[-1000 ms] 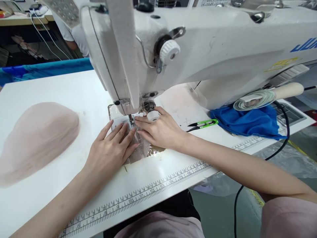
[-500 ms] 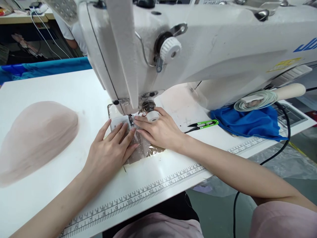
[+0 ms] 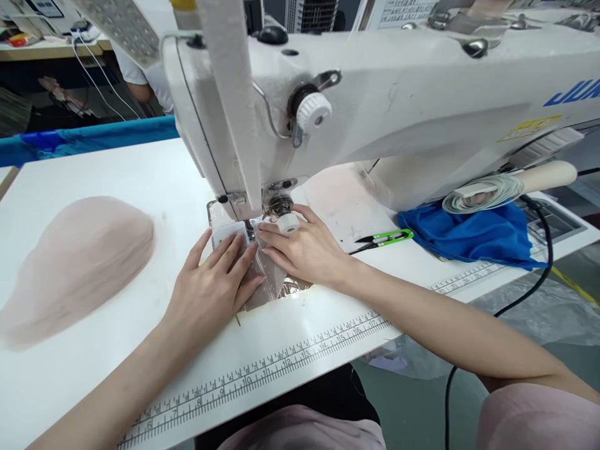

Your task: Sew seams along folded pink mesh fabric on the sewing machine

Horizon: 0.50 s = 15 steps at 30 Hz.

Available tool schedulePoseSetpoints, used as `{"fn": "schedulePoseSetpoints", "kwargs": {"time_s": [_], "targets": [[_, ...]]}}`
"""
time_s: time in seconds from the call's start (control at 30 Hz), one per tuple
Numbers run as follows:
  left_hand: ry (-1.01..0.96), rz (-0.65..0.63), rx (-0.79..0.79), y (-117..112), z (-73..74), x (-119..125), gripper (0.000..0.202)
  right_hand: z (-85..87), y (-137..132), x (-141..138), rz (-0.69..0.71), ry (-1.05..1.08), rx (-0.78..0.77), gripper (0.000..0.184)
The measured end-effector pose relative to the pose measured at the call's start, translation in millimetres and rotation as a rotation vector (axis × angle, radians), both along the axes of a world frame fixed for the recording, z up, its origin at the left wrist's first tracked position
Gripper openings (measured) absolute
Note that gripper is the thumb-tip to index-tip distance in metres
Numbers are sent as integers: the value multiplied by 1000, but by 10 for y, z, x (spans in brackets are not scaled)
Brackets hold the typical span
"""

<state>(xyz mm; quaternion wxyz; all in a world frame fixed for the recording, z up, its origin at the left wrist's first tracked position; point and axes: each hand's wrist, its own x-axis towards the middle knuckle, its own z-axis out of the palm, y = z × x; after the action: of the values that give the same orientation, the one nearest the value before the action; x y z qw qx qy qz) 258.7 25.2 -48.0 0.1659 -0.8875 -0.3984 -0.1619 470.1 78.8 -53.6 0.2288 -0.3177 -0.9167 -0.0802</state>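
Observation:
A thin, see-through strip of material [image 3: 268, 289] lies under the needle area of a white sewing machine [image 3: 398, 106]. My left hand [image 3: 210, 275] rests flat on it, fingers spread, just left of the presser foot [image 3: 252, 230]. On the right side of the foot, my right hand [image 3: 304, 247] lies palm down with fingers stretched and apart, their tips pressing the material. The fingers cover much of the strip, and the needle point cannot be made out.
A sheer pinkish fabric piece [image 3: 94, 256] lies on the white table at left. Green thread snips [image 3: 389, 237], a blue cloth [image 3: 469, 234] and a coiled pale cord [image 3: 487, 192] are at right. A ruler scale [image 3: 262, 375] runs along the front edge. Another person's arm [image 3: 140, 90] shows behind.
The camera view has tilted slightly, so the machine and table appear a little lower. Both hands keep nearly the same places on the material.

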Motion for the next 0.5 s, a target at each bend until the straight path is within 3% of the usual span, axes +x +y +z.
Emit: {"fn": "schedulePoseSetpoints", "kwargs": {"time_s": [0.07,0.17,0.27,0.33,0.43,0.5], "targets": [[-28,-39,-4,-20,38,-42,49,-6,-5,18,35,29,46,25],[-19,-214,-35,-56,103,-108,56,4,-20,52,156,74,129,23],[24,-326,-23,-88,132,-133,41,39,-40,87,273,87,158,22],[30,-324,26,-100,126,-127,23,67,-51,108,329,84,127,25],[-46,-258,13,-106,105,-110,14,88,-63,126,384,80,63,50],[-109,-206,-17,-108,97,-98,12,83,-71,122,364,74,83,46]]}}
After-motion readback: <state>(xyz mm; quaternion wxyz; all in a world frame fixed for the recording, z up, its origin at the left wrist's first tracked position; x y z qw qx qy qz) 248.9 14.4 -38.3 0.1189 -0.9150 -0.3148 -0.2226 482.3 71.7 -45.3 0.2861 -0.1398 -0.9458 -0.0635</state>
